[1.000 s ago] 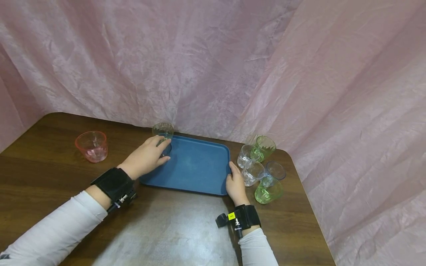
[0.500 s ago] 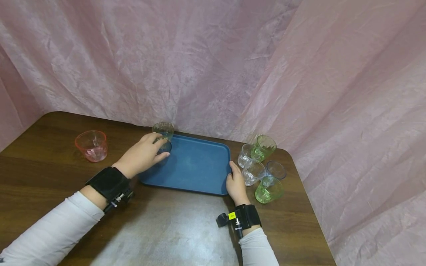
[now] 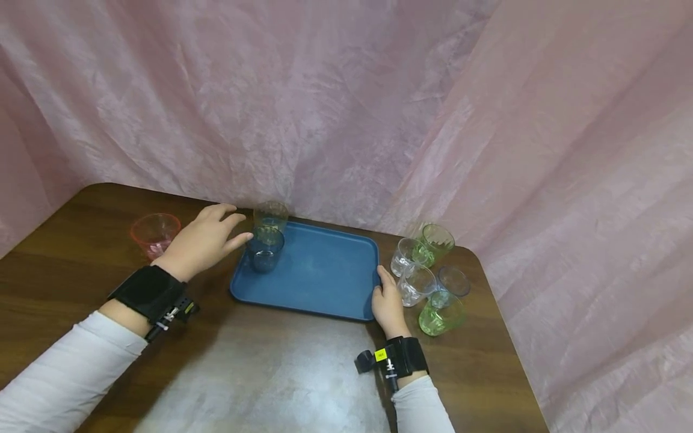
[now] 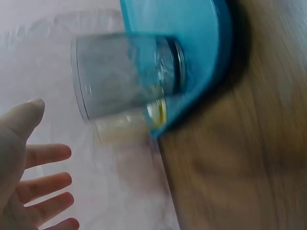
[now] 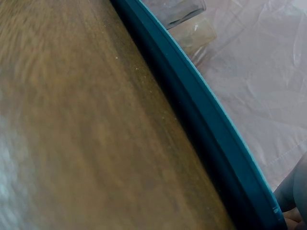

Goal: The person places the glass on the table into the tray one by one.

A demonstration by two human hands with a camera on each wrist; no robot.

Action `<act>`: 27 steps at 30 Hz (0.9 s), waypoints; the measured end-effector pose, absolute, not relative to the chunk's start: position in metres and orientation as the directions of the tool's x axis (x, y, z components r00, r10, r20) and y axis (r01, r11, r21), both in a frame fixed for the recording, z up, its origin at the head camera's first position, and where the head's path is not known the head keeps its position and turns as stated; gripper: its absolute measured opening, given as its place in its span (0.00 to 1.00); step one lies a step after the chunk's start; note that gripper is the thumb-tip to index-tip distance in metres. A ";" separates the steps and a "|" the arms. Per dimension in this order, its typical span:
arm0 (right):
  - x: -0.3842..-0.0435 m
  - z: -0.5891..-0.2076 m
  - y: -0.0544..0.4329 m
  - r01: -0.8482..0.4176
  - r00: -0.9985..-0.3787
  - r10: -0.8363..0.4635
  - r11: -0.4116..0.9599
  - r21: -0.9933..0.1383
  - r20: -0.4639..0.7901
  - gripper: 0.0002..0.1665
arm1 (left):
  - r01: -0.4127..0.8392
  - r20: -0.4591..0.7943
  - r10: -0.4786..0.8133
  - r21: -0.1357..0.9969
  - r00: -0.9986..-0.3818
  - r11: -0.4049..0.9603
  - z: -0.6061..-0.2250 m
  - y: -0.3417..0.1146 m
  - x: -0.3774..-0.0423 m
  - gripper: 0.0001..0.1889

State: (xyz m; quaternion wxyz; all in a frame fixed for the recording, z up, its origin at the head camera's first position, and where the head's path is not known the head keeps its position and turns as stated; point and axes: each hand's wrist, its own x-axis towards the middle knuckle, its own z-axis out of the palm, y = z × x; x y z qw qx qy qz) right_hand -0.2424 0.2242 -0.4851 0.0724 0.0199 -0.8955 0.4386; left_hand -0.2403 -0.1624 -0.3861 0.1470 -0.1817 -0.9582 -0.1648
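Note:
A smoky grey-blue glass [image 3: 265, 249] stands upright on the left end of the blue tray [image 3: 319, 270]. Just left of that glass, my left hand [image 3: 203, 240] has its fingers spread and holds nothing; the left wrist view shows a gap between the thumb and the glass. Behind it, at the tray's back left corner, is a pale yellowish glass [image 3: 271, 215]; whether it stands on the tray I cannot tell. My right hand [image 3: 388, 304] holds the tray's right rim, its fingers partly out of the right wrist view.
Left of the tray, a pink glass [image 3: 154, 231] is partly covered by my left hand. To the right several glasses cluster close to my right hand: clear ones [image 3: 415, 285], green ones [image 3: 441, 314] and a bluish one [image 3: 455, 281]. A pink curtain [image 3: 325, 108] hangs behind the table.
My left hand has let go of the smoky glass and moved left, away from it. The glass stays on the tray. The right hand keeps its place at the rim.

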 end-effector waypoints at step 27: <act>-0.248 -0.487 0.226 -0.118 -0.986 0.019 0.605 -0.788 0.163 0.30 | 0.214 0.327 0.133 0.226 -0.936 0.950 -0.405 -0.241 -0.235 0.24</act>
